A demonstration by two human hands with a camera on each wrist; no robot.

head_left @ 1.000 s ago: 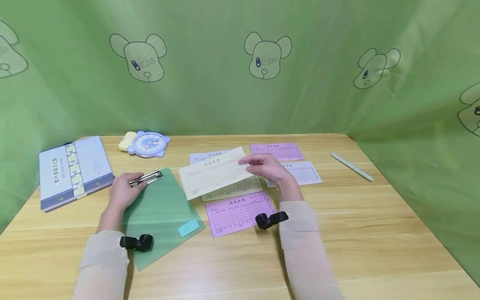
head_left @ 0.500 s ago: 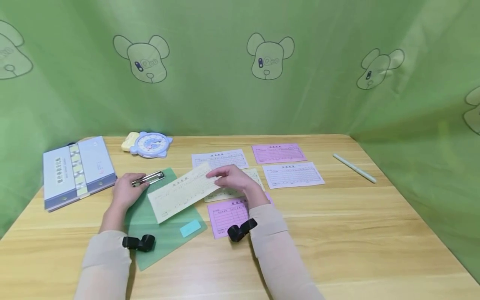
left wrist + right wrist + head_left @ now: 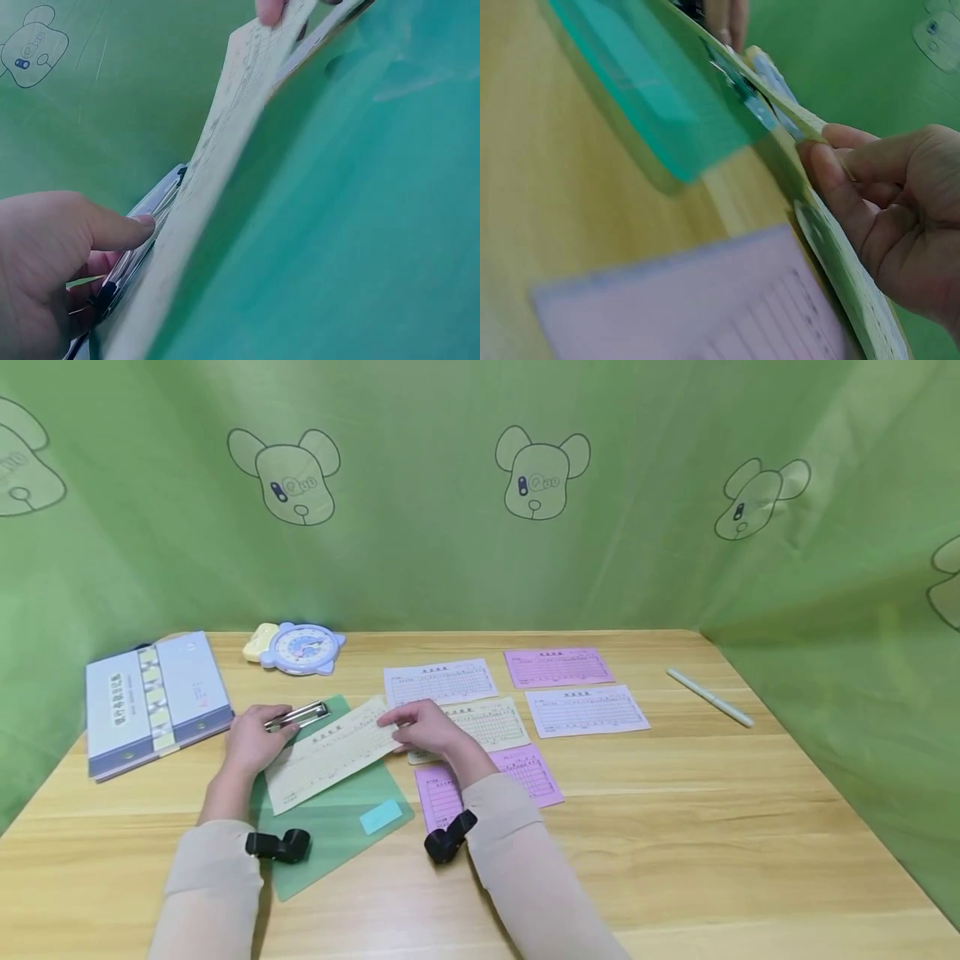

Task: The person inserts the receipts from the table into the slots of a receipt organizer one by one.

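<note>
My left hand (image 3: 253, 742) grips the metal clip (image 3: 300, 716) at the top of a translucent green clipboard (image 3: 322, 852). In the left wrist view its thumb lies over the clip (image 3: 133, 247) with the fingers behind. A pale yellow printed form (image 3: 326, 758) slants over the clipboard, its left end near the clip. My right hand (image 3: 426, 728) pinches this form by its right end between thumb and fingers, as the right wrist view also shows. Under the right forearm lies a purple form (image 3: 531, 772), partly hidden, and behind it another pale yellow form (image 3: 495, 724).
White forms (image 3: 438, 681) (image 3: 587, 710) and a purple form (image 3: 558, 667) lie farther back. A blue account book (image 3: 191, 681) is at left, a toy-like clock (image 3: 303, 649) behind. A pale stick-shaped pen (image 3: 708, 697) lies right. A cyan label (image 3: 381, 817) sits on the clipboard.
My right hand has carried the pale yellow form left and down from over the other forms to the clipboard. My left hand has stayed at the clip.
</note>
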